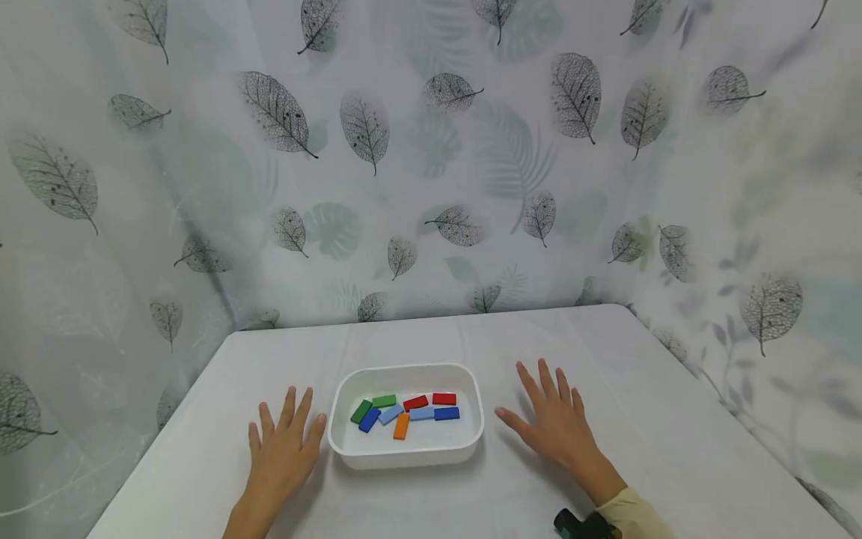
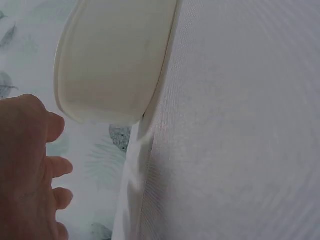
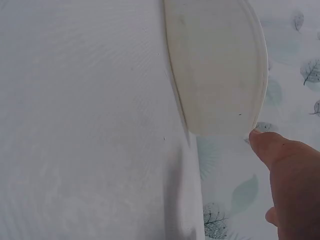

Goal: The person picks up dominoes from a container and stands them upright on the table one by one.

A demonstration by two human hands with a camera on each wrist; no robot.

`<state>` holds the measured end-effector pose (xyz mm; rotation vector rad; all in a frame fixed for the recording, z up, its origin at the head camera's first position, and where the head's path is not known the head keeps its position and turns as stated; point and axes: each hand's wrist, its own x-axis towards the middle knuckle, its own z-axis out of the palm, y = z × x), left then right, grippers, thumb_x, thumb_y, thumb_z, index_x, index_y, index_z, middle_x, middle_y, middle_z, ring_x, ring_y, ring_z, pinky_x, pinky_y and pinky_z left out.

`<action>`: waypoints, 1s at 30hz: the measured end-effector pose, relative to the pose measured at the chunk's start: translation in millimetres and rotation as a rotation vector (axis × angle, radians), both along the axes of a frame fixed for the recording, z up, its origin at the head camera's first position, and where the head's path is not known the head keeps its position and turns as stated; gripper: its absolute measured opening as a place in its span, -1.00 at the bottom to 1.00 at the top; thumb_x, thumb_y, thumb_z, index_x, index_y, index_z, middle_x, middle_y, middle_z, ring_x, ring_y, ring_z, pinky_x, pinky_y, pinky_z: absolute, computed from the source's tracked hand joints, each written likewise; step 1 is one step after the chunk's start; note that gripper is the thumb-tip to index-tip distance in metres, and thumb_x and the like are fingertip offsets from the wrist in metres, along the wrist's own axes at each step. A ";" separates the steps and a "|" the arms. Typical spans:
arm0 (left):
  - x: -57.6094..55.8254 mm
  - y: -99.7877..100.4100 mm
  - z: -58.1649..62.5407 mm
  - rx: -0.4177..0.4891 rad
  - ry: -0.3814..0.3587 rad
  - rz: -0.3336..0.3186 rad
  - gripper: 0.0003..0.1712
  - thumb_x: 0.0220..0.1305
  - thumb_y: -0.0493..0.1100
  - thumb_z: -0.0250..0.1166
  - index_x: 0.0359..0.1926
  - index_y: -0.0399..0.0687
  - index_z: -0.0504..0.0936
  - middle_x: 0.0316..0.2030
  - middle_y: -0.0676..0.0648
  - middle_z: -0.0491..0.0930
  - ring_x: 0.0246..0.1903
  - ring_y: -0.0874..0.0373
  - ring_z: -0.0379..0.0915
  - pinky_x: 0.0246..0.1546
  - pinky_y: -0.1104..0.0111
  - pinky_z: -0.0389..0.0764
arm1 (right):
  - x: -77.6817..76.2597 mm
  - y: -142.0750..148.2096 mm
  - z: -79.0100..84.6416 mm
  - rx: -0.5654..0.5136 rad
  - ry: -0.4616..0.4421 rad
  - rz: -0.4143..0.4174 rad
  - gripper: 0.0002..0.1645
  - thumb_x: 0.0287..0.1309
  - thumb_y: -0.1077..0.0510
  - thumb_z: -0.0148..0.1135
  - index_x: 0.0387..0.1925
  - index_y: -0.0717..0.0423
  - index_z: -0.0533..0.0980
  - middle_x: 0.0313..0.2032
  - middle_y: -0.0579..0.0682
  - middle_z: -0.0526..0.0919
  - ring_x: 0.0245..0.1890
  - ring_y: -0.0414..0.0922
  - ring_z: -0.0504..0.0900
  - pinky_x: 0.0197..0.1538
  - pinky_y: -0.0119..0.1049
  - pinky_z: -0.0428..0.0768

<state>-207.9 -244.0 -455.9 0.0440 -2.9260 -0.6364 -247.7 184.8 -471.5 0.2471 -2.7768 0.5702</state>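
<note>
A white plastic tub (image 1: pixel 404 458) stands on the table with several small flat coloured blocks lying loose inside. Among them are an orange block (image 1: pixel 401 426), a dark green block (image 1: pixel 361 412), a blue block (image 1: pixel 447 413) and a red block (image 1: pixel 444 399). Just left of the tub, my left hand (image 1: pixel 283 453) is spread palm down with nothing in it. Its thumb is close to the tub's wall; I cannot tell if they touch. On the other side my right hand (image 1: pixel 555 427) is also spread, apart from the tub and holding nothing. Both wrist views show the tub's outer wall (image 2: pixel 112 65).
The white table (image 1: pixel 539 340) has its far edge against a leaf-patterned curtain (image 1: pixel 417 172), which also hangs along both sides. A dark green device (image 1: pixel 581 524) sits at the right wrist, beside a pale yellow sleeve (image 1: pixel 633 513).
</note>
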 end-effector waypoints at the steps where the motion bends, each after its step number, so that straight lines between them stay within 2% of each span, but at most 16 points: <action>1: -0.4 0.8 0.3 0.001 0.005 -0.003 -0.15 0.62 0.29 -0.13 0.63 -0.16 0.06 0.60 -0.35 -0.23 0.45 -0.57 -0.67 0.32 -0.41 -0.51 | 0.0 -0.3 0.4 -0.003 0.000 0.002 0.17 0.25 -0.57 0.13 0.64 0.00 0.12 0.58 0.33 0.00 0.52 0.46 -0.10 0.38 0.48 -0.05; 6: -1.0 4.9 3.9 -0.001 0.041 -0.018 -0.16 0.62 0.29 -0.14 0.60 -0.23 0.16 0.58 -0.36 -0.10 0.47 -0.59 -0.52 0.34 -0.41 -0.40 | 0.2 -1.3 2.6 -0.018 0.021 0.007 0.11 0.33 -0.47 0.15 0.64 0.03 0.09 0.58 0.31 0.02 0.53 0.44 -0.12 0.39 0.47 -0.06; 10: -0.1 7.9 6.5 0.035 0.081 -0.021 -0.22 0.66 0.21 -0.16 0.47 -0.38 0.34 0.47 -0.42 0.22 0.46 -0.52 -0.07 0.39 -0.36 -0.16 | 2.7 -4.0 5.1 -0.027 0.090 0.024 -0.02 0.37 -0.32 0.23 0.59 0.08 0.20 0.54 0.32 0.14 0.51 0.42 -0.01 0.38 0.47 -0.03; 12: 1.0 9.7 6.4 0.085 0.080 -0.017 -0.23 0.67 0.19 -0.18 0.41 -0.42 0.40 0.38 -0.43 0.36 0.41 -0.46 0.14 0.38 -0.31 0.00 | 4.1 -7.5 7.7 -0.049 0.150 0.040 -0.10 0.35 -0.23 0.30 0.53 0.12 0.30 0.49 0.31 0.27 0.48 0.39 0.13 0.37 0.45 0.03; 14: 2.2 12.6 6.2 0.155 0.067 -0.014 -0.22 0.67 0.21 -0.18 0.40 -0.41 0.43 0.34 -0.42 0.43 0.36 -0.41 0.26 0.36 -0.27 0.14 | 5.4 -13.3 12.7 -0.081 0.220 0.061 -0.19 0.32 -0.13 0.36 0.45 0.17 0.41 0.39 0.29 0.43 0.41 0.35 0.28 0.35 0.42 0.12; 16: 2.6 15.1 5.5 0.211 0.049 -0.019 -0.21 0.66 0.24 -0.17 0.41 -0.37 0.43 0.34 -0.39 0.44 0.35 -0.39 0.29 0.32 -0.26 0.24 | 6.6 -20.6 19.5 -0.110 0.273 0.092 -0.28 0.28 -0.04 0.42 0.36 0.21 0.50 0.30 0.26 0.54 0.34 0.31 0.40 0.32 0.39 0.22; 19: 2.8 18.2 4.8 0.252 0.036 -0.025 -0.22 0.64 0.27 -0.13 0.40 -0.30 0.47 0.32 -0.37 0.48 0.32 -0.40 0.34 0.22 -0.28 0.36 | 7.5 -33.6 30.6 -0.125 0.304 0.137 -0.36 0.21 0.04 0.50 0.27 0.20 0.58 0.24 0.20 0.60 0.29 0.24 0.47 0.27 0.36 0.35; 24: 2.7 21.8 4.3 0.257 0.001 -0.018 -0.29 0.63 0.20 -0.03 0.39 -0.31 0.49 0.30 -0.38 0.49 0.31 -0.41 0.35 0.20 -0.30 0.37 | 6.0 -52.7 43.4 -0.116 0.275 0.197 -0.40 0.11 0.13 0.59 0.20 0.16 0.63 0.25 0.15 0.60 0.29 0.18 0.49 0.26 0.33 0.39; 30: 1.6 25.8 1.9 0.248 -0.038 -0.014 -0.32 0.63 0.13 0.00 0.33 -0.43 0.50 0.26 -0.41 0.51 0.31 -0.40 0.35 0.24 -0.27 0.34 | 2.9 -66.7 48.3 -0.117 0.209 0.263 -0.43 0.10 0.22 0.58 0.18 0.11 0.65 0.25 0.09 0.61 0.26 0.13 0.52 0.20 0.16 0.54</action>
